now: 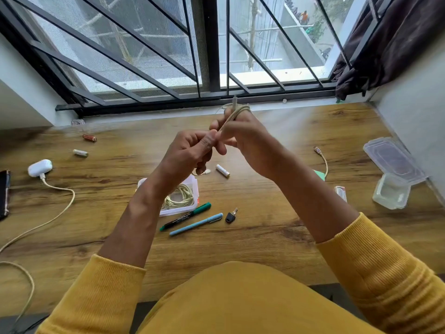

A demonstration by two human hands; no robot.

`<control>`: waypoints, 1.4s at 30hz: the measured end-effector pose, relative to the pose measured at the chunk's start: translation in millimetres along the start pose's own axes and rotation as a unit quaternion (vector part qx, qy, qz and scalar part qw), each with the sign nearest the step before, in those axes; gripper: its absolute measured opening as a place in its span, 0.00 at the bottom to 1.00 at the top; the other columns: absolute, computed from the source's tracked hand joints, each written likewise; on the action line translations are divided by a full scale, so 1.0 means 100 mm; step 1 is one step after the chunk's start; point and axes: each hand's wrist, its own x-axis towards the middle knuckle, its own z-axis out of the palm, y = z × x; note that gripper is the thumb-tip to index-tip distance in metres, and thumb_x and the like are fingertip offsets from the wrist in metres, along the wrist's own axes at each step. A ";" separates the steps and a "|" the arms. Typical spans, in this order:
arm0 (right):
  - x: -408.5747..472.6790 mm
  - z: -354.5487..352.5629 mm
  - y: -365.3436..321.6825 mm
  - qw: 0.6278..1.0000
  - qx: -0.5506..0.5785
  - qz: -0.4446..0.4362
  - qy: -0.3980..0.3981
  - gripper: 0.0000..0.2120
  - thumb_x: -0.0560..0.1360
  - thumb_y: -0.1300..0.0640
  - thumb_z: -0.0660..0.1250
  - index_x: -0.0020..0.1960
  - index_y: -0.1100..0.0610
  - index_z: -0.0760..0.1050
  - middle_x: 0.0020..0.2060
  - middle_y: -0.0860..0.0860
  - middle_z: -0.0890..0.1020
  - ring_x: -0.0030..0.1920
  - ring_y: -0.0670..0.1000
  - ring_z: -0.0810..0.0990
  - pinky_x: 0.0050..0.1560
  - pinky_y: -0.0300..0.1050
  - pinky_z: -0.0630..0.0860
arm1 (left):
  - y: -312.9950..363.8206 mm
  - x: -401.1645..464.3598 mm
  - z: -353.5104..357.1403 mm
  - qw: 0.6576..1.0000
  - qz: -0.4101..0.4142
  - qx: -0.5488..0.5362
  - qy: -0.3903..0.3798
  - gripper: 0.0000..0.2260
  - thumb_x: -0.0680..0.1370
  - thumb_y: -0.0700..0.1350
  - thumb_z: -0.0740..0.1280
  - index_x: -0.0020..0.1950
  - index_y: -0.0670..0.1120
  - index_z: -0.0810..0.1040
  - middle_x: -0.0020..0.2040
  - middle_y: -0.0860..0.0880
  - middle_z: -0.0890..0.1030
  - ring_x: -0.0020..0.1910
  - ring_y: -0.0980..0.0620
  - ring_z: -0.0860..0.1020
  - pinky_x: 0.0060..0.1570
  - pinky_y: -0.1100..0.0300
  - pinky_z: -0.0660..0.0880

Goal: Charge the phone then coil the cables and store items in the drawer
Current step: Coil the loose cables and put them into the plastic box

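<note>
Wood-grain counter (265, 237) runs beneath a barred window (212, 44). Both hands' grips close on a cream cable (234, 112), looped around the right hand (245, 138), left hand (190, 150) pinching it. Pens (196, 224), batteries (222, 170) and a coil-filled container (192, 189) lie below.
</note>
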 end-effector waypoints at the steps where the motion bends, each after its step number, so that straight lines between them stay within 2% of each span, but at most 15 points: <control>1: 0.01 -0.03 -0.03 0.998 0.063 -0.003 -0.001 0.02 0.72 0.58 0.64 0.44 0.54 0.72 0.43 0.57 0.78 0.47 0.52 0.79 0.62 0.59 0.67 | -0.01 0.00 0.00 1.000 -0.003 0.001 0.001 0.17 0.89 0.44 0.58 0.45 0.39 0.80 0.28 0.56 0.68 0.27 0.57 0.65 0.28 0.62 0.68; 4: 0.01 -0.12 -0.12 0.973 0.228 -0.020 -0.024 0.09 0.80 0.52 0.58 0.44 0.53 0.72 0.47 0.53 0.79 0.57 0.57 0.80 0.67 0.62 0.63 | -0.10 -0.02 0.00 1.000 -0.019 0.007 0.009 0.18 0.89 0.44 0.57 0.42 0.41 0.76 0.28 0.57 0.68 0.27 0.56 0.66 0.29 0.61 0.69; 9: -0.03 -0.16 -0.17 0.939 0.341 -0.021 -0.039 0.18 0.88 0.48 0.51 0.43 0.54 0.68 0.35 0.53 0.77 0.45 0.57 0.78 0.67 0.61 0.64 | -0.28 -0.08 0.02 0.999 -0.029 0.014 -0.012 0.18 0.89 0.43 0.57 0.40 0.42 0.71 0.31 0.54 0.69 0.29 0.57 0.66 0.30 0.64 0.69; 11: -0.06 -0.13 -0.18 0.944 0.322 -0.011 -0.072 0.19 0.88 0.49 0.51 0.42 0.55 0.67 0.31 0.52 0.75 0.41 0.57 0.77 0.65 0.61 0.64 | -0.29 -0.06 -0.04 0.999 -0.019 0.031 0.000 0.17 0.87 0.46 0.58 0.40 0.44 0.71 0.33 0.50 0.70 0.31 0.56 0.68 0.32 0.65 0.70; 16: -0.13 -0.05 -0.24 0.966 0.199 0.001 -0.166 0.18 0.87 0.53 0.49 0.42 0.57 0.66 0.28 0.53 0.72 0.34 0.57 0.76 0.49 0.56 0.75 | -0.24 0.11 -0.26 0.995 0.006 0.102 0.018 0.15 0.83 0.52 0.62 0.42 0.44 0.74 0.36 0.45 0.74 0.35 0.54 0.73 0.38 0.65 0.72; 19: -0.15 -0.02 -0.23 0.963 0.111 0.022 -0.246 0.16 0.84 0.51 0.53 0.41 0.57 0.65 0.28 0.56 0.69 0.34 0.59 0.73 0.53 0.67 0.75 | -0.26 0.21 -0.46 0.979 -0.037 0.202 0.007 0.21 0.77 0.61 0.71 0.45 0.42 0.80 0.41 0.39 0.82 0.41 0.47 0.79 0.46 0.53 0.77; 20: -0.16 0.00 -0.21 0.957 0.094 0.033 -0.273 0.15 0.84 0.51 0.53 0.41 0.57 0.65 0.28 0.56 0.68 0.32 0.58 0.74 0.52 0.65 0.77 | -0.26 0.23 -0.52 0.973 -0.049 0.227 -0.005 0.21 0.77 0.60 0.75 0.48 0.41 0.82 0.43 0.39 0.84 0.42 0.46 0.81 0.47 0.52 0.78; 22: -0.18 0.04 -0.18 0.945 0.050 0.058 -0.317 0.14 0.84 0.54 0.52 0.41 0.58 0.66 0.28 0.56 0.67 0.29 0.53 0.74 0.49 0.56 0.81 | -0.18 0.24 -0.57 0.971 -0.067 0.229 -0.030 0.17 0.77 0.52 0.77 0.48 0.37 0.83 0.40 0.42 0.83 0.38 0.52 0.78 0.42 0.58 0.75; 24: -0.18 0.07 -0.12 0.939 -0.044 0.070 -0.335 0.16 0.85 0.55 0.51 0.42 0.59 0.67 0.27 0.54 0.70 0.28 0.52 0.74 0.57 0.68 0.78 | -0.08 0.24 -0.61 0.973 -0.077 0.211 -0.044 0.18 0.71 0.54 0.79 0.44 0.39 0.83 0.36 0.45 0.82 0.35 0.56 0.76 0.39 0.60 0.72; 26: -0.17 0.08 -0.03 0.933 -0.142 0.091 -0.318 0.19 0.88 0.55 0.53 0.41 0.61 0.70 0.26 0.52 0.73 0.27 0.53 0.73 0.57 0.74 0.74 | 0.01 0.22 -0.64 0.967 -0.071 0.242 -0.040 0.18 0.69 0.59 0.79 0.42 0.44 0.86 0.35 0.45 0.85 0.34 0.56 0.78 0.39 0.58 0.73; 29: -0.16 0.10 0.10 0.922 -0.239 0.151 -0.263 0.23 0.89 0.52 0.57 0.37 0.58 0.69 0.27 0.53 0.73 0.28 0.53 0.71 0.47 0.58 0.71 | 0.13 0.18 -0.65 0.961 -0.038 0.272 0.013 0.11 0.72 0.54 0.80 0.43 0.47 0.88 0.35 0.47 0.85 0.33 0.56 0.78 0.36 0.58 0.76; 34: -0.16 0.11 0.20 0.919 -0.259 0.194 -0.226 0.18 0.88 0.52 0.59 0.40 0.57 0.69 0.34 0.52 0.72 0.34 0.50 0.69 0.38 0.44 0.70 | 0.18 0.06 -0.53 0.985 0.014 0.169 0.040 0.12 0.72 0.47 0.80 0.47 0.39 0.87 0.38 0.35 0.83 0.34 0.49 0.81 0.36 0.58 0.82; 39: -0.11 0.05 0.23 0.943 -0.228 0.179 -0.161 0.10 0.86 0.61 0.62 0.45 0.57 0.69 0.39 0.53 0.72 0.37 0.50 0.72 0.43 0.48 0.73 | 0.04 -0.04 -0.36 0.991 0.050 0.098 0.075 0.12 0.72 0.44 0.80 0.50 0.38 0.86 0.41 0.41 0.87 0.37 0.46 0.83 0.39 0.54 0.83; 41: -0.10 0.03 0.22 0.960 -0.177 0.164 -0.138 0.07 0.84 0.56 0.62 0.50 0.59 0.70 0.42 0.54 0.75 0.41 0.51 0.76 0.50 0.53 0.76 | 0.00 -0.08 -0.24 0.990 0.064 0.088 0.091 0.10 0.73 0.42 0.81 0.52 0.39 0.86 0.43 0.42 0.88 0.39 0.45 0.85 0.41 0.53 0.83; 42: -0.10 0.02 0.22 0.969 -0.134 0.160 -0.131 0.11 0.81 0.51 0.62 0.53 0.60 0.71 0.44 0.55 0.76 0.44 0.53 0.77 0.52 0.55 0.77 | -0.03 -0.10 -0.18 0.989 0.069 0.086 0.100 0.10 0.74 0.41 0.80 0.52 0.40 0.86 0.44 0.43 0.88 0.41 0.46 0.85 0.42 0.53 0.84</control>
